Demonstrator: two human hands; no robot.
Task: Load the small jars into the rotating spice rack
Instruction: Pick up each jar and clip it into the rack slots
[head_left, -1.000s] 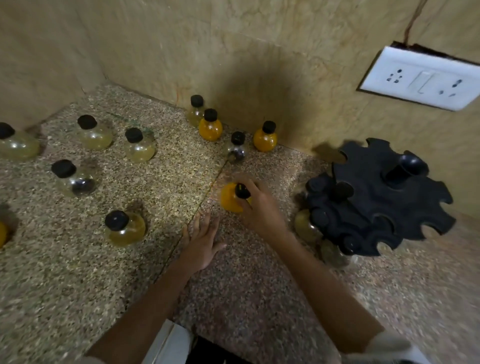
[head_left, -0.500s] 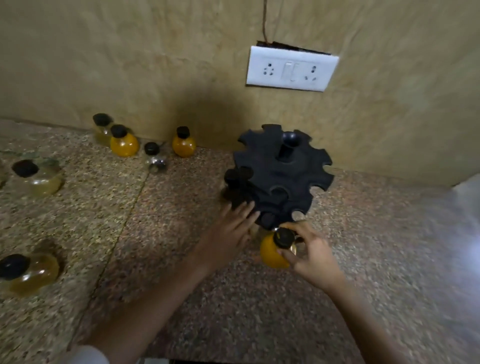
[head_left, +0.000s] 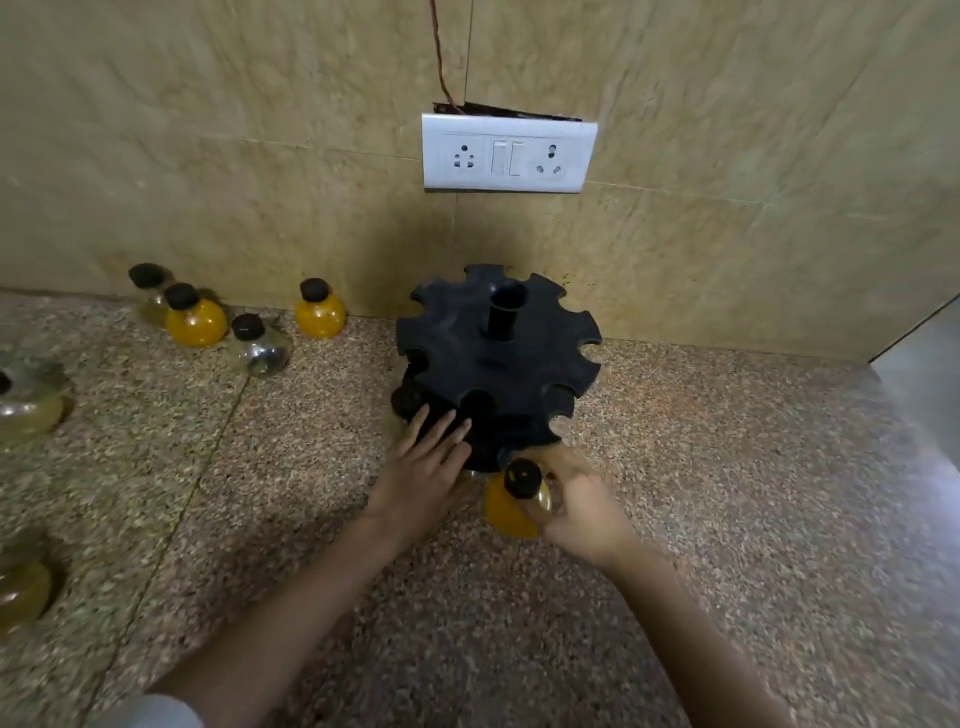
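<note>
Both hands at the rack (head_left: 498, 364) (right hand (head_left: 582, 506) holding orange jar (head_left: 511, 506)).

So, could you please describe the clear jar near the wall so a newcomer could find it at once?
Start at the white socket plate and look down-left to the jars along the wall's foot. The clear jar stands nearest the viewer, between two orange jars; it alone looks empty.

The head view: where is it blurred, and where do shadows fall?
In the head view the right hand and its orange jar look smeared; the socket plate is sharp. Soft shadows lie under both arms and on the wall behind the rack; the frame edges bend and darken.
</note>
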